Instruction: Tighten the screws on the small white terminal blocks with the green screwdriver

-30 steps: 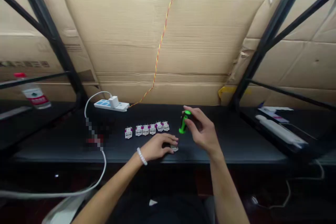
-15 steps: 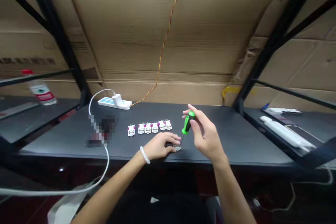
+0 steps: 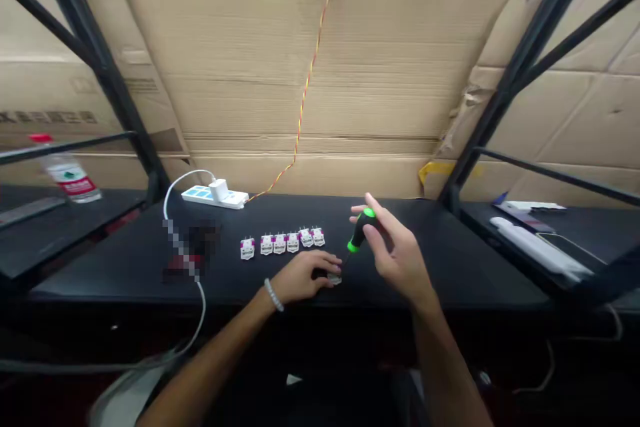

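My right hand (image 3: 395, 247) is closed round the black and green handle of a screwdriver (image 3: 358, 233), which tilts with its shaft pointing down and left. The tip comes down at a small white part (image 3: 335, 278) on the black tabletop. My left hand (image 3: 305, 275) grips that part between thumb and fingers and covers most of it, so only its right edge shows. Behind my left hand stands a row of several small white and purple parts (image 3: 279, 244) with thin prongs on top. The leftmost one (image 3: 247, 249) sits a little apart.
A white power strip (image 3: 215, 196) with a plugged-in adapter lies at the back left, its white cable (image 3: 167, 203) running off the front edge. A bottle (image 3: 73, 177) stands on the left shelf. Black frame posts (image 3: 493, 107) flank the table, with cardboard (image 3: 225, 67) behind.
The screwdriver handle has turned in my right hand, now showing more black than green. My left hand still holds the white part. The whole view has shifted slightly and brightened.
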### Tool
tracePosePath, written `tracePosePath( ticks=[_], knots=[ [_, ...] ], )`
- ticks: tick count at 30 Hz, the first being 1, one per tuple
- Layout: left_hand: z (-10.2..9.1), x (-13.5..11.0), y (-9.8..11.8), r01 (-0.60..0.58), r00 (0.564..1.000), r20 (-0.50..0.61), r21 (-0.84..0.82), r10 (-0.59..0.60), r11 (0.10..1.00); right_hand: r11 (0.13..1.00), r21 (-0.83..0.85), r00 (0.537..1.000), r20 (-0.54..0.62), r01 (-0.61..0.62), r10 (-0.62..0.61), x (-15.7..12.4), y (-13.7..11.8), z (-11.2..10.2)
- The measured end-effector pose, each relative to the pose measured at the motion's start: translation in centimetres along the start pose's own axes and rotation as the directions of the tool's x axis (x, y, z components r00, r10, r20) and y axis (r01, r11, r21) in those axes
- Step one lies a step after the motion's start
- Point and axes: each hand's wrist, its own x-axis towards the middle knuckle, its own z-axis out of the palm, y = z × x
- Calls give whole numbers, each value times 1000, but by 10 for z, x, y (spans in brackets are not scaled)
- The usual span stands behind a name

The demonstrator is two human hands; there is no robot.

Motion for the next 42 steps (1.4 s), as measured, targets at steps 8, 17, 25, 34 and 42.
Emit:
tracePosePath(
  ticks=[8, 17, 25, 34, 42],
  knots=[
    [1, 0, -1, -16, 1000, -3, 3, 16, 1000, 992, -127, 980, -199, 0, -25, 3, -1, 12],
    [0, -1, 0, -10, 1000, 7, 3, 10, 1000, 992, -104, 989, -119, 75, -88, 2, -2, 3],
    [-1, 0, 2, -2, 1000, 17, 11, 2, 1000, 996, -6, 995, -47, 87, -87, 1, 1, 0],
    [-1, 0, 4, -6, 1000, 9, 17, 6, 1000, 989, -102, 986, -119, 103, -115, 2, -6, 6],
    [0, 0, 2, -22, 1000, 3, 13, 22, 1000, 974, -209, 973, -193, 86, -128, 3, -7, 7]
  ],
)
